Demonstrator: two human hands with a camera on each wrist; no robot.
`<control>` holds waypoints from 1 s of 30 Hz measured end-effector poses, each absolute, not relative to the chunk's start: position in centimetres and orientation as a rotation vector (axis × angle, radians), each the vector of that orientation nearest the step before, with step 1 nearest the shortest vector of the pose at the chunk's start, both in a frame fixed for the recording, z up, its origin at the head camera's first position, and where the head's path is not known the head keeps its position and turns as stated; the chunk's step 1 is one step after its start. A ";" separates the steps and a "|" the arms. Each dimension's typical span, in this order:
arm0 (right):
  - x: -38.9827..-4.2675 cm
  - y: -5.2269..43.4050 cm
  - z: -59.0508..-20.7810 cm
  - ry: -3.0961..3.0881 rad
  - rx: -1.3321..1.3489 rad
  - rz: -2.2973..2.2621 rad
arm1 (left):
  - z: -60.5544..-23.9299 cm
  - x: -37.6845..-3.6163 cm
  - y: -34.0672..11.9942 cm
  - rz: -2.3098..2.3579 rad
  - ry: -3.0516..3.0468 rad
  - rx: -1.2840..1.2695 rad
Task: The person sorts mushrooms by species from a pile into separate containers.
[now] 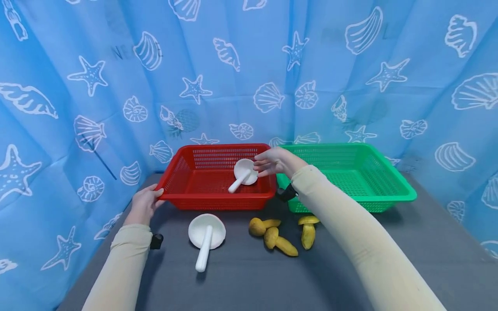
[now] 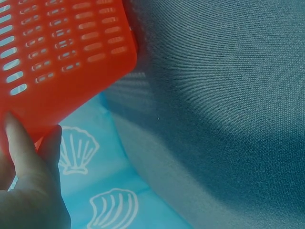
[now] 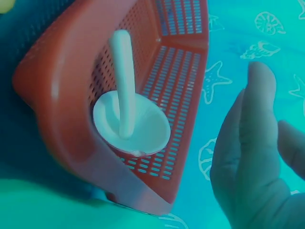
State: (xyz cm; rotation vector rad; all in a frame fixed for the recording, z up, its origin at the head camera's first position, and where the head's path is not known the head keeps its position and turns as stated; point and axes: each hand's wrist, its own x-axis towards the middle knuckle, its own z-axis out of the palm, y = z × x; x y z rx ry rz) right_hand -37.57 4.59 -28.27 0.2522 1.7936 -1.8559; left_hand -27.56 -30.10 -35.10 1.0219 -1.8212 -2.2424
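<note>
My left hand (image 1: 143,204) grips the near left corner of the red basket (image 1: 218,196), thumb and fingers on its rim. In the left wrist view, those fingers (image 2: 21,143) pinch the corner below the slotted wall. Above the red basket's right end is my right hand (image 1: 281,161), its fingers extended and holding nothing. Close beside that hand, a white toy mushroom (image 3: 131,126) leans inside the basket, stem up toward the near side. A second white mushroom (image 1: 207,235) lies on the dark table in front of the basket, underside up.
To the right stands a green basket (image 1: 393,190), its left end beside the red one and partly behind my right arm. Several yellow mushrooms (image 1: 308,235) lie on the table (image 1: 249,285) in front of the baskets. A blue shell-patterned curtain (image 1: 249,65) hangs behind.
</note>
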 end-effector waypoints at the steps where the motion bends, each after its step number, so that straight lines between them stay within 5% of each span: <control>1: -37.4 4.7 -28.3 1.800 0.246 -1.858 | -35.1 -27.6 -30.2 -2.240 -1.826 1.023; 30: -29.1 6.1 -32.1 1.715 0.074 -1.910 | -35.0 -27.5 -30.2 -2.284 -1.802 1.075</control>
